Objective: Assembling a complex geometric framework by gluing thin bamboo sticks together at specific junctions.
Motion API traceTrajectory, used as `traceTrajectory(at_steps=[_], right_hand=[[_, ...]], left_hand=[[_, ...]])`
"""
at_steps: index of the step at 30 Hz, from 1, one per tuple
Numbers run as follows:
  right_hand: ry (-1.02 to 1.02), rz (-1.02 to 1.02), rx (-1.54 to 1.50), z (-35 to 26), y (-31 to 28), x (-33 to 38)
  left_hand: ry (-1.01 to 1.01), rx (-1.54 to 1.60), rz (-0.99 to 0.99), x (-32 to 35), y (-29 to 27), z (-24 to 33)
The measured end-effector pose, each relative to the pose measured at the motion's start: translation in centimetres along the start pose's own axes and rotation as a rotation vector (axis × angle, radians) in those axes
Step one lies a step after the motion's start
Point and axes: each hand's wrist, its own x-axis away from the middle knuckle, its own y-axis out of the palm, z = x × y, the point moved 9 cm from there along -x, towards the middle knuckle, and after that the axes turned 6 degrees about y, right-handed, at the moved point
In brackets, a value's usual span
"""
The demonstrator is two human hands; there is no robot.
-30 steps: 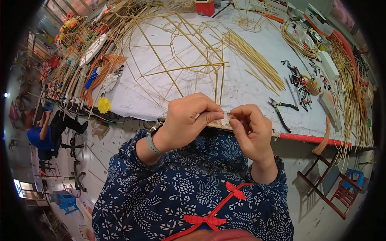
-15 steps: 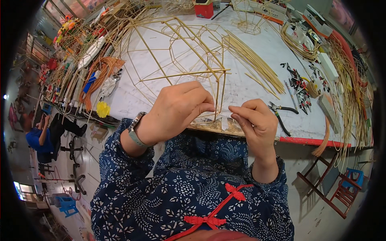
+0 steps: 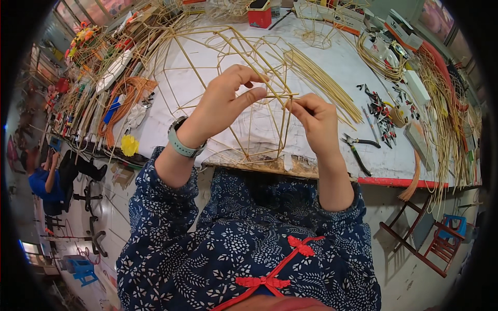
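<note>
Stick frame (image 3: 259, 60) is showing many joined corners; I'm pinching my right grip (image 3: 317, 122) together at one, leaving the left grip (image 3: 223, 101) apart nearby, while loose sticks (image 3: 326, 83) are lying unattached.

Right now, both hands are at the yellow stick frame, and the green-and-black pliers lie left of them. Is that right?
No: the head view shows the pliers lying right of the left hand and right hand, both at the frame.
</note>
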Motion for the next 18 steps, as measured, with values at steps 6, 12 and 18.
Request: traceTrajectory(at_steps=[6,12,18], right_hand=[[0.145,-0.083,-0.346,1.1,1.2,-0.5],[-0.016,-0.068,-0.112,-0.5,0.4,-0.1],[-0.276,0.011,0.576,-6.7,-0.9,3.5]], left_hand=[[-0.158,0.071,-0.158,-0.2,1.8,-1.0],[-0.230,0.408,-0.072,0.1,1.9,-1.6],[-0.262,0.758,-0.070,0.7,2.6,-2.0]])
